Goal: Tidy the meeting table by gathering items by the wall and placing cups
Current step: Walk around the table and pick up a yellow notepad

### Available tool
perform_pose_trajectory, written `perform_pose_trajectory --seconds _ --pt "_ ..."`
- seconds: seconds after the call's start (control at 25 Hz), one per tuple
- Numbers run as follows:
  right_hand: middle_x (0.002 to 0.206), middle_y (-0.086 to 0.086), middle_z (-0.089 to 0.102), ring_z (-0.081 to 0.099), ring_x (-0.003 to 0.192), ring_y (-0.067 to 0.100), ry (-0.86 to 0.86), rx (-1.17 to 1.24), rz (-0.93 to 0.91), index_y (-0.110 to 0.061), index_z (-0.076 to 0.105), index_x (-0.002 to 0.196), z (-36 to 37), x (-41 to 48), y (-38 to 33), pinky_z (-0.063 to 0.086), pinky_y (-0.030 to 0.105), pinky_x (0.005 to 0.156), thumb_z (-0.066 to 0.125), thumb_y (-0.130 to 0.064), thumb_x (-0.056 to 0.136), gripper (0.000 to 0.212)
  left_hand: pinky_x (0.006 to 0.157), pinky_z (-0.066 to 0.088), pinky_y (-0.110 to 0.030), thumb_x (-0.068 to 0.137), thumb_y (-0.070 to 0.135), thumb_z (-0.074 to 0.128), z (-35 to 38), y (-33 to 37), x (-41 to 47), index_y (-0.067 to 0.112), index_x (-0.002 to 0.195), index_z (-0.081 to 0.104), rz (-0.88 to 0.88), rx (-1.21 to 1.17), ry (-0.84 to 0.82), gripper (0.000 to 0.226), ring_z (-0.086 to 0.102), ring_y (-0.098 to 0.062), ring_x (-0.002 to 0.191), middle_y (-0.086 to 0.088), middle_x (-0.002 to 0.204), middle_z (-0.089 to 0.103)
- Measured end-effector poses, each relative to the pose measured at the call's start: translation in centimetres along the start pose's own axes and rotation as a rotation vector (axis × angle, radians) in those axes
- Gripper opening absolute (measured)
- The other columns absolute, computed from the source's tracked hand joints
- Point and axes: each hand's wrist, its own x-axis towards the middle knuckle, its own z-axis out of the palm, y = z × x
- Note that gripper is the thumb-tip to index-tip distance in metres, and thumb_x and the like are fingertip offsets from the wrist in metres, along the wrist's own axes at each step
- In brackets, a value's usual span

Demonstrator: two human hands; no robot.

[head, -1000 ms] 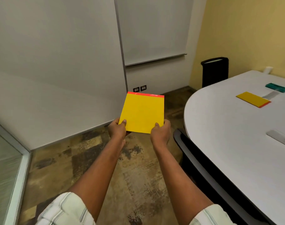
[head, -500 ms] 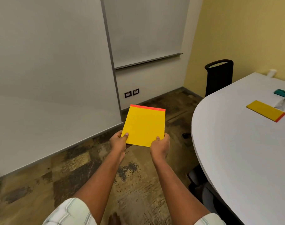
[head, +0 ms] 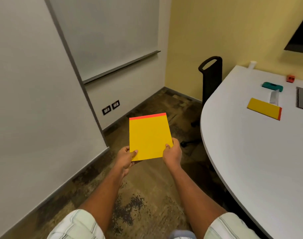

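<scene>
Yellow rectangular paper notepad with a red top strip is held out over the floor, left of the white oval bench and apart from it. Left hand and right hand each pinch a near corner, fingers clamped on the sheet. It looks light, thin and bendable, so holding both corners should keep it flat. A matching yellow pad lies on the bench.

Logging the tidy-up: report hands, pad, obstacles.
Left hand, right hand grip held pad, near corners. Pad over floor, beside table. Black chair ahead by table's end.
</scene>
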Motion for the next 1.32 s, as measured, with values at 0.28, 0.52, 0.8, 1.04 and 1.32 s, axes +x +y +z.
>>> perform_pose_trajectory --seconds 0.28,0.52,0.8,1.04,1.32 --pt "0.108 0.006 0.06 0.054 0.089 0.019 0.062 0.026 0.068 -0.012 0.05 0.124 6.8 13.9 -3.0 0.047 0.038 0.079 0.047 -0.02 0.099 0.026 0.085 0.052 -0.045 0.093 -0.002 0.05 2.4 7.4 14.4 0.013 0.137 0.04 0.124 0.038 -0.073 0.048 0.055 -0.027 0.11 -0.007 0.127 0.055" --pt "0.112 0.011 0.062 0.058 0.098 0.027 0.022 0.002 0.129 -0.008 0.054 0.118 11.1 27.9 -5.2 0.044 0.034 0.078 0.046 -0.019 0.099 0.023 0.092 0.05 -0.051 0.092 -0.002 0.05 6.8 13.0 27.2 0.018 0.139 0.041 0.094 0.077 -0.074 0.051 0.056 -0.029 0.114 -0.008 0.132 0.055" --pt "0.106 0.006 0.057 0.05 0.087 0.018 0.046 0.027 0.144 -0.008 0.051 0.123 13.0 43.7 -9.4 0.039 0.031 0.074 0.046 -0.017 0.1 0.026 0.071 0.052 -0.032 0.093 0.0 0.05 13.9 20.6 41.0 0.025 0.14 0.04 0.118 0.076 -0.117 0.054 0.055 -0.023 0.111 -0.002 0.125 0.057" --pt "0.101 0.003 0.056 0.051 0.08 0.014 0.156 0.063 0.178 -0.01 0.049 0.12 16.7 57.5 -11.5 0.039 0.031 0.07 0.044 -0.023 0.101 0.023 0.071 0.051 -0.031 0.093 0.001 0.051 18.9 25.8 56.5 0.026 0.138 0.043 0.074 0.094 -0.231 0.052 0.058 -0.02 0.104 0.0 0.122 0.059" --pt "0.109 0.006 0.057 0.056 0.086 0.019 0.265 0.143 0.299 -0.016 0.039 0.125 20.5 72.2 -17.3 0.048 0.039 0.073 0.037 -0.03 0.102 0.027 0.068 0.053 -0.034 0.093 0.001 0.05 25.3 36.0 72.5 0.028 0.134 0.047 0.032 0.152 -0.449 0.048 0.061 -0.016 0.1 0.001 0.115 0.062"
